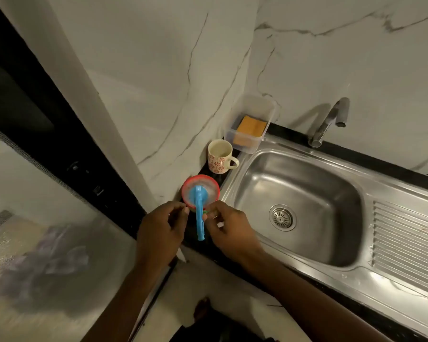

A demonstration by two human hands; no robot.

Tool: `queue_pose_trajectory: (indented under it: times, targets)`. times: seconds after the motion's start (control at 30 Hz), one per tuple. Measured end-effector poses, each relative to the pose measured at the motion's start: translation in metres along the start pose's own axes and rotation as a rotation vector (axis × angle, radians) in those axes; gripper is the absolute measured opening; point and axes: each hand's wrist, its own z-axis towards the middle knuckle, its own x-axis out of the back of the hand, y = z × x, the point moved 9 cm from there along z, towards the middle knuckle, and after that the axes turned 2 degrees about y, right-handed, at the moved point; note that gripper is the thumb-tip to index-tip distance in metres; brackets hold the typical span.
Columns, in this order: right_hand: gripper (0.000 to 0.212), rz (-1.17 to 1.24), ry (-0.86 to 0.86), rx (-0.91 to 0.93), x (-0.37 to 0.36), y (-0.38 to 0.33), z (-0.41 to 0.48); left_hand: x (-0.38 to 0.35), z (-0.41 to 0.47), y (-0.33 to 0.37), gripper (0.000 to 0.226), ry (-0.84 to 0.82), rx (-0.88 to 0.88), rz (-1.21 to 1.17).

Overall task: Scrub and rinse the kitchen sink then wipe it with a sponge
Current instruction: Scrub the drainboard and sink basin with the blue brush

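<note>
A stainless steel sink (356, 245) with a round drain (282, 217) sits at the right, and a faucet (330, 122) stands behind it. A blue-handled scrubber (198, 218) rests in a red round tub (190, 180) on the dark counter left of the basin. My left hand (162, 230) has curled fingers, and its fingertips meet the tub's near-left rim. My right hand (226, 228) pinches the blue handle from the right, just below the tub. An orange sponge (250, 129) lies in a clear plastic box (256, 104) at the back corner.
A flower-patterned mug (219, 156) stands upright between the tub and the sponge box. Marble-look walls meet in the corner behind them. A ribbed drainboard (408, 243) lies to the right of the basin. A dark frame and a frosted pane fill the left side.
</note>
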Motion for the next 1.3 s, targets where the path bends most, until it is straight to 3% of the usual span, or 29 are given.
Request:
queue_pose_trajectory:
  times: [0.13, 0.23, 0.33, 0.67, 0.77, 0.97, 1.3]
  targets:
    - [0.041, -0.137, -0.118, -0.156, -0.027, 0.012, 0.016, -0.016, 0.011, -0.022, 0.013, -0.044, 0.064, 0.012]
    - [0.067, -0.162, -0.122, -0.190, -0.043, 0.017, 0.023, -0.028, 0.013, -0.039, 0.015, -0.072, 0.095, 0.028]
    - [0.074, -0.168, -0.110, -0.215, -0.048, 0.017, 0.031, -0.034, 0.014, -0.051, 0.017, -0.096, 0.121, 0.043]
    - [0.069, -0.065, -0.087, -0.222, -0.037, 0.005, 0.068, -0.038, 0.010, -0.051, 0.020, -0.115, 0.133, 0.026]
    - [0.070, -0.166, -0.149, -0.223, -0.038, 0.005, 0.081, -0.038, 0.008, -0.053, 0.025, -0.111, 0.151, 0.003]
    - [0.042, -0.419, -0.197, -0.097, -0.022, -0.005, 0.094, -0.038, 0.006, -0.050, 0.028, -0.088, 0.167, -0.021]
    - [0.042, -0.391, -0.204, 0.002, 0.001, -0.001, 0.089, -0.042, 0.013, -0.047, 0.020, -0.088, 0.162, -0.002]
